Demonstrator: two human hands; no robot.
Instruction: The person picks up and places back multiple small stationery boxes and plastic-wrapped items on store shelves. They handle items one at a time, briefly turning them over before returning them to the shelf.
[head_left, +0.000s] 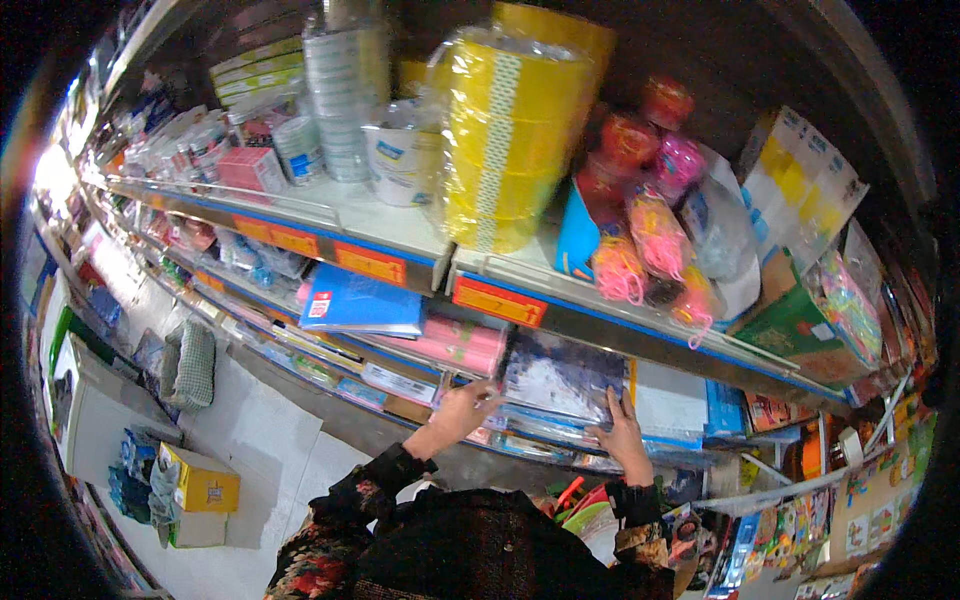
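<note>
My right hand (624, 437) has its fingers spread on the right edge of a dark-and-white patterned notebook or folder (566, 379) on the lower shelf. By that item's left edge is my left hand (459, 414), its fingers bent and slightly blurred; whether it grips anything is unclear. Pink packaged goods (463, 343) lie left of the patterned item, with a blue folder (363, 301) partly over them. White sheets or folders (670, 397) lie to its right. Clear plastic packs (551, 421) sit just below the patterned item.
On the upper shelf stand yellow tape rolls in plastic wrap (499, 142), a white tub (401, 165) and netted pink items (656, 232). Orange price tags (500, 298) line its edge. A yellow carton (210, 480) is on the tiled floor at left; colourful goods (772, 487) fill the lower right.
</note>
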